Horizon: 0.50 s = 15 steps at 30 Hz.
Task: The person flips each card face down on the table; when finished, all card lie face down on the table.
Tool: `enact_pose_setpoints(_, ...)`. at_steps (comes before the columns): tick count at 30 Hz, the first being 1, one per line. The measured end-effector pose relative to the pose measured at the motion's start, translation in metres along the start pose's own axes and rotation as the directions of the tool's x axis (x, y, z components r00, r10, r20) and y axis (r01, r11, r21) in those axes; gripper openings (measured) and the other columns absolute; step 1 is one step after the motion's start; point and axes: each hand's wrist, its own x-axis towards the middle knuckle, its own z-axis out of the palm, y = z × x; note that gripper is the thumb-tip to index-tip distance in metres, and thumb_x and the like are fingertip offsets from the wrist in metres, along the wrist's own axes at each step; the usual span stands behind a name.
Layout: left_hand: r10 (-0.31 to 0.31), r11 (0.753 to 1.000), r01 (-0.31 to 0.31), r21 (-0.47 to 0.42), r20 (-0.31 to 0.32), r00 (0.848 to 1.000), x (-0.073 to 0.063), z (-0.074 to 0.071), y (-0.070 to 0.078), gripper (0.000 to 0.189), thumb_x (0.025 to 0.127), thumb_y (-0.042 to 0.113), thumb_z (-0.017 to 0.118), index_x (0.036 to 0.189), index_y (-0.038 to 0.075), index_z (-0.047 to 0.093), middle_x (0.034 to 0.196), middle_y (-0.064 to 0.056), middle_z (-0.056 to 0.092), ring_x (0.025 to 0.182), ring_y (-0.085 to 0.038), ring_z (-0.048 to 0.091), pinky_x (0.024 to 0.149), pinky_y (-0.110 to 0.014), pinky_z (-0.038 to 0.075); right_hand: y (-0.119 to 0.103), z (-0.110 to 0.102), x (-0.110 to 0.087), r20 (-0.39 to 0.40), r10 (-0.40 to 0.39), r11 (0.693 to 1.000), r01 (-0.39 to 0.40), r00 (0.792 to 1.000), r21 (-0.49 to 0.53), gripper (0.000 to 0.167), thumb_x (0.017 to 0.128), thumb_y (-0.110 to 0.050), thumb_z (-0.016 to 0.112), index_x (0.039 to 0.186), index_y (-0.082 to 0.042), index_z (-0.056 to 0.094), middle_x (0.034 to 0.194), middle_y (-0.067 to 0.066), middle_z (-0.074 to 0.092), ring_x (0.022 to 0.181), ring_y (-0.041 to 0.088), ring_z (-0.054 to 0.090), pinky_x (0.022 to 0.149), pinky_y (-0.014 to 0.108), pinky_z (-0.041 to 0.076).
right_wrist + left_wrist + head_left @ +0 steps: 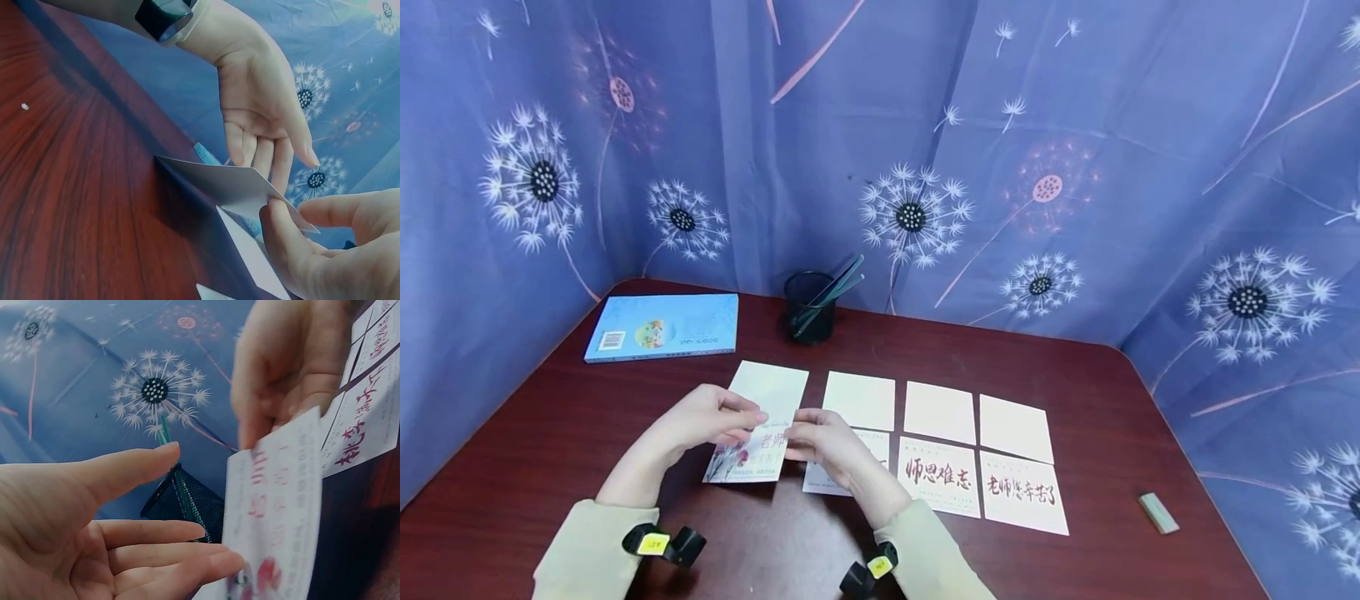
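Note:
A greeting card (769,392), white above with flowers and red-pink characters on its lower half, is tilted between the two hands. My right hand (827,442) pinches its right edge between thumb and fingers, as the right wrist view also shows on the card's grey underside (225,181). On the other side my left hand (112,531) has its thumb and fingers spread apart, with fingertips at the card's left part (275,519). Beside the right hand lies an opened card (859,400), its printed half partly hidden by that hand.
Two more opened cards with red characters, a middle one (938,479) and a right one (1022,496), lie to the right. A blue book (700,321) lies back left, next to a black mesh pen cup (810,321). A small greenish block (1159,512) sits far right.

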Motion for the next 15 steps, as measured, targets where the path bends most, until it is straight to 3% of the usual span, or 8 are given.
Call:
enact_pose_setpoints(8,0.009,1.000,-0.009,0.016,-0.032,0.999,-0.002,0.007,0.003,0.057,0.083,0.035,0.077,0.116,-0.011,0.065,0.110,-0.023,0.069,0.079,-0.018,0.071,0.073,-0.036,0.061,-0.006,0.007,-0.004,0.013,-0.012,1.000,0.012,1.000,0.014,0.037,0.096,-0.004,0.051,0.127,0.016,0.047,0.102,0.010,0.064,0.084,0.010,0.064,0.085,0.029,0.058)
enact_pose_setpoints(15,0.037,0.999,-0.033,0.038,-0.106,0.994,-0.007,0.009,0.013,0.059,0.082,0.045,0.076,0.110,-0.007,0.069,0.099,-0.018,0.073,0.072,-0.017,0.071,0.068,-0.035,0.061,-0.015,0.013,-0.007,0.041,-0.042,0.999,0.041,0.998,0.017,0.038,0.102,-0.016,0.044,0.126,0.012,0.053,0.120,0.020,0.066,0.091,0.011,0.068,0.089,0.030,0.057)
